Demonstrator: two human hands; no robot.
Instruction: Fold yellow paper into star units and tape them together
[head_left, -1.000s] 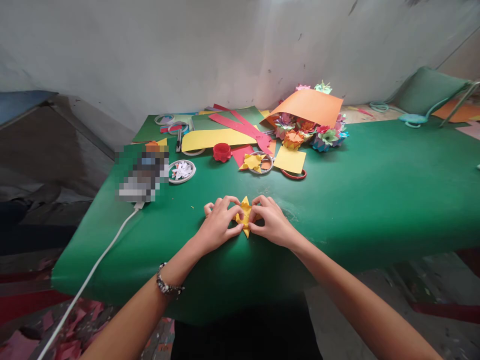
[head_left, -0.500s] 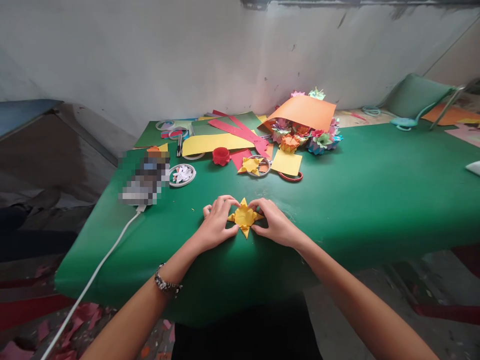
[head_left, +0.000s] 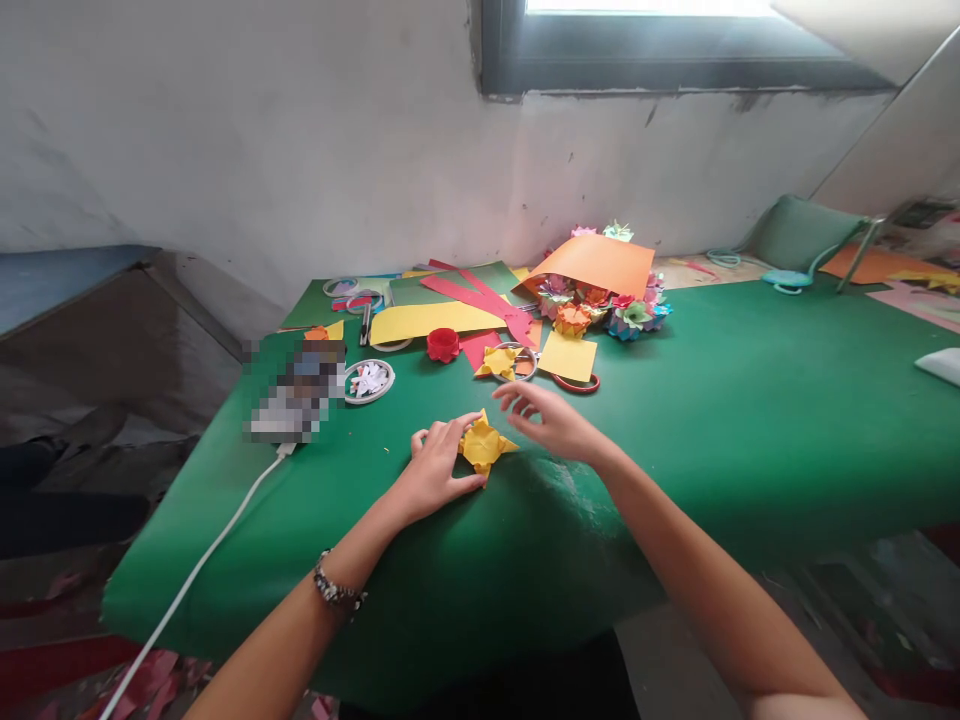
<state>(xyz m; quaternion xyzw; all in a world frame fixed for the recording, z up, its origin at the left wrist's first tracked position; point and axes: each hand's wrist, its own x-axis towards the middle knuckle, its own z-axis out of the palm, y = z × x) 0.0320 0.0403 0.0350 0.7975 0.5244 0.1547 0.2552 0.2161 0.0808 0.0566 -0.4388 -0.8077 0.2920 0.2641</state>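
A yellow folded paper flower (head_left: 482,447) with pointed petals lies at the near side of the green table. My left hand (head_left: 437,465) grips its left side, thumb at the lower petal and fingers at the upper one. Above and to the right, my right hand (head_left: 546,418) hangs in the air with its fingers apart and nothing in them. Beyond that hand lie a second yellow paper flower (head_left: 500,361) on a roll of tape (head_left: 525,366), and a yellow paper square (head_left: 568,356) over red-handled scissors (head_left: 577,384).
A red paper cup shape (head_left: 443,345) stands behind, before coloured paper strips (head_left: 439,322). Finished paper flowers (head_left: 630,318) pile up under an orange sheet (head_left: 600,264). On the left are a ring with white scraps (head_left: 369,381) and a blurred device with a white cable (head_left: 225,535).
My right hand has let go of the yellow paper flower and lifted up and away to the right. My left hand keeps its hold. The camera view has tilted upward.
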